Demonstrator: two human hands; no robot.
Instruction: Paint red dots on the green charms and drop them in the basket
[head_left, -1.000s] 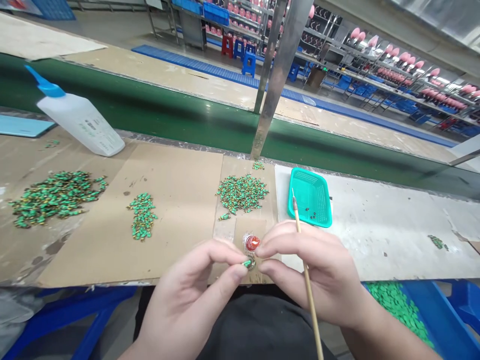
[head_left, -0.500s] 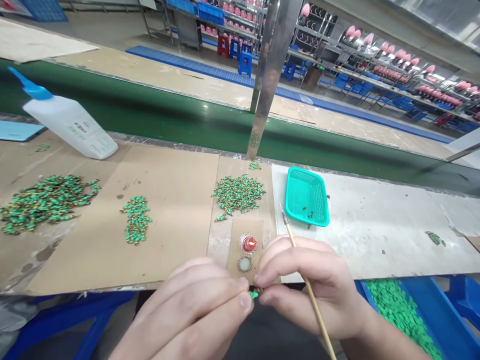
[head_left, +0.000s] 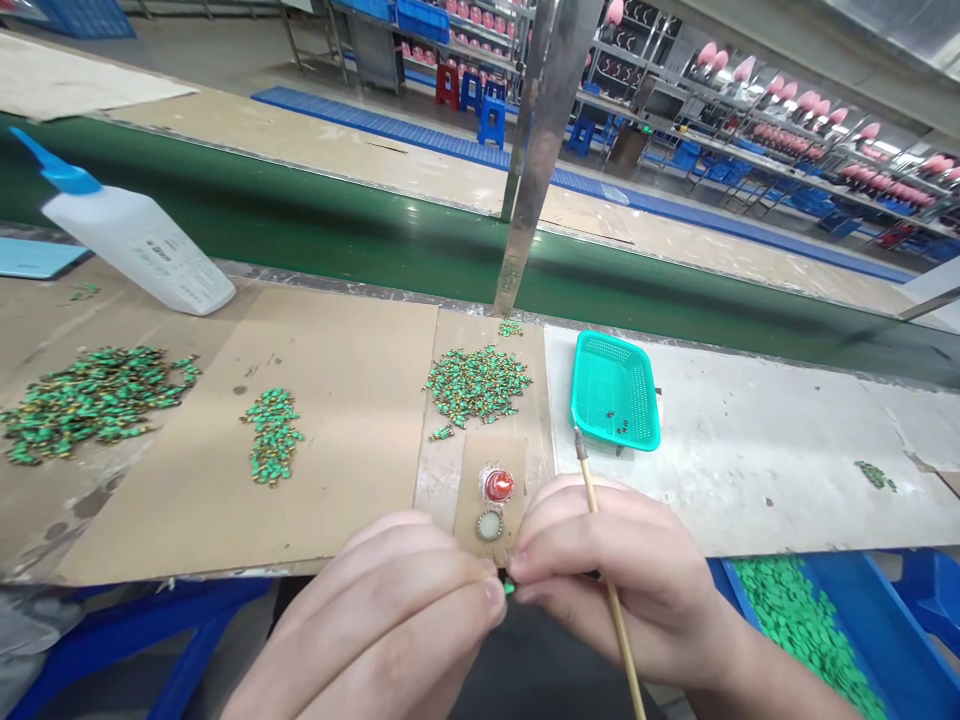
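Just past the bench's front edge, my left hand [head_left: 397,610] is closed, pinching a small green figure-like piece [head_left: 509,588] that is mostly hidden by fingertips. My right hand [head_left: 615,570] meets it from the other side, thumb and forefinger closed at the piece's end. A thin wooden paintbrush [head_left: 619,625] is also held in the right hand, its tip pointing up and away. Beyond the fingers stand a small pot of red paint [head_left: 499,486] and a round lid-like disc [head_left: 490,525]. Behind them lies a heap of green-and-gold pieces [head_left: 478,383].
A teal basket [head_left: 654,385] with a few dark bits stands right of centre. More green pieces lie in a small pile [head_left: 274,437] and a large pile [head_left: 94,400] leftward. A white squeeze bottle [head_left: 146,245] leans at back left. A metal post [head_left: 529,170] rises behind. A blue tray [head_left: 892,615] holds green parts.
The paintbrush has swung slightly, its tip shifting right and down toward the basket. Less of the green piece shows between my fingertips, and the hands have drawn a little closer.
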